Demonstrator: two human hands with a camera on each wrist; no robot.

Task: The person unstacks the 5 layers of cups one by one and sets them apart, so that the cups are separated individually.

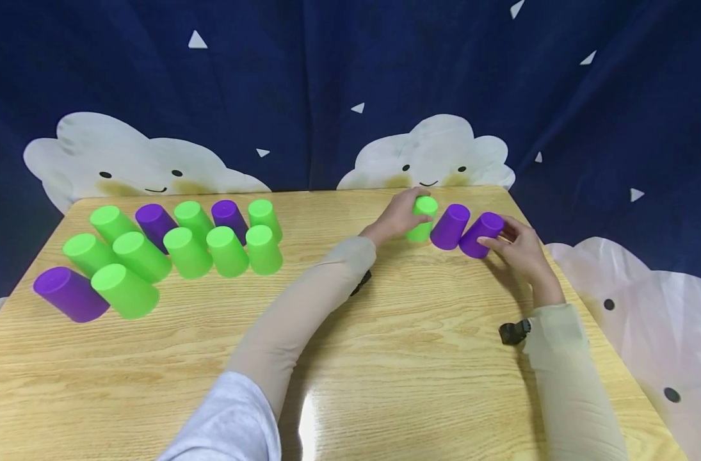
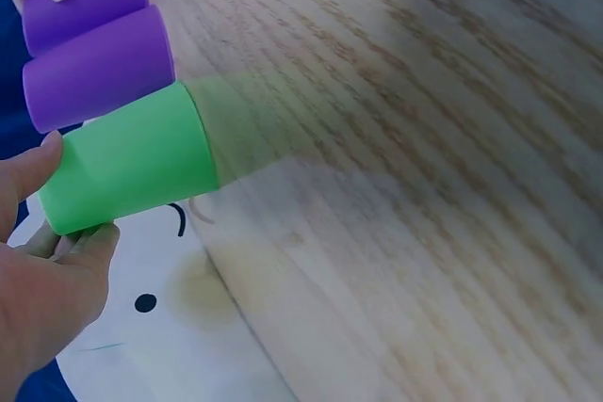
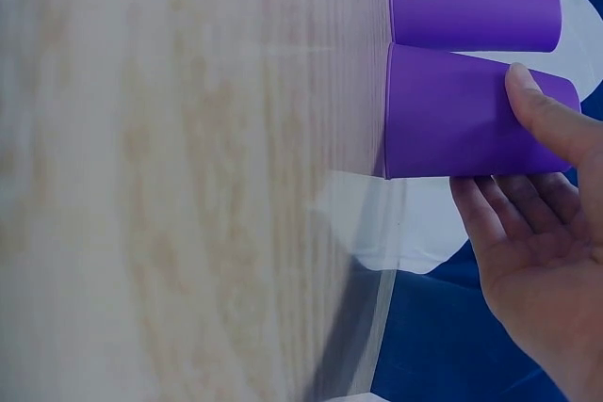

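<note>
Three upside-down cups stand in a row at the far right of the table. My left hand (image 1: 397, 216) grips the green cup (image 1: 420, 225) at the row's left end, thumb on the near side and fingers behind. Beside it is a purple cup (image 1: 451, 228) that neither hand touches. At the right end, another purple cup (image 1: 480, 237) is held by my right hand (image 1: 524, 251), its thumb on the near face and fingers on the far side. In the right wrist view the two purple cups touch at their rims.
On the left of the wooden table (image 1: 419, 358) stand several more upside-down cups, green ones (image 1: 127, 293) and purple ones (image 1: 72, 296), close together in rows. A dark blue curtain (image 1: 304, 89) with white clouds hangs behind the table's back edge.
</note>
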